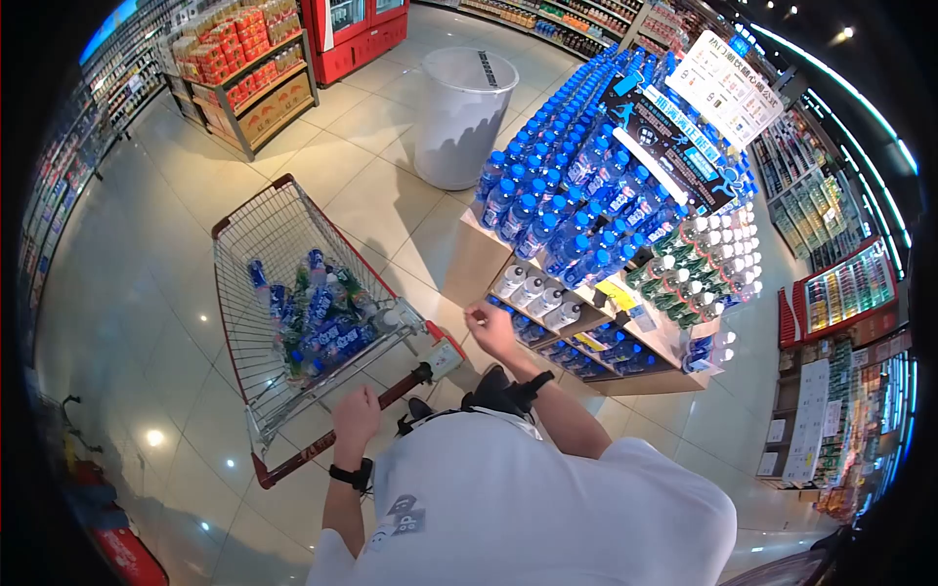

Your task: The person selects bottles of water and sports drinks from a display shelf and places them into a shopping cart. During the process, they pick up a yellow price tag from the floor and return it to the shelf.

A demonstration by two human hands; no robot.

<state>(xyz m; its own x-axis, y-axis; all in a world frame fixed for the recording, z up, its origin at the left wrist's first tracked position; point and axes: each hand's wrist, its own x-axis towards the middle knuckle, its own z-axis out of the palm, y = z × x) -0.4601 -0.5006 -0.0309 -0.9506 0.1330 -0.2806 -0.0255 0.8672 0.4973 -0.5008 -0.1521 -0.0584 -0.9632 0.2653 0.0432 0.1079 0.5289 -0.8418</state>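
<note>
My left hand (357, 415) is curled closed over the line of the red-brown handle (311, 449) of a shopping cart (232, 322). From above, no grip around the bar can be made out. My right hand (491, 328) is held out between the cart's corner and a bottle display, its fingers curled in and nothing visible in them. Inside the cart lie several bottles (318, 308), mostly with blue labels, in a heap. Blue-capped bottles (586, 166) stand in dense rows on top of the display beside my right hand.
White-capped bottles (529, 293) fill a lower shelf of the wooden display (469, 269). A signboard (674, 137) rises above it. Beyond the cart stand a white round bin (459, 127), a rack of red packages (234, 63) and a red cooler (366, 44). Tiled floor surrounds the cart.
</note>
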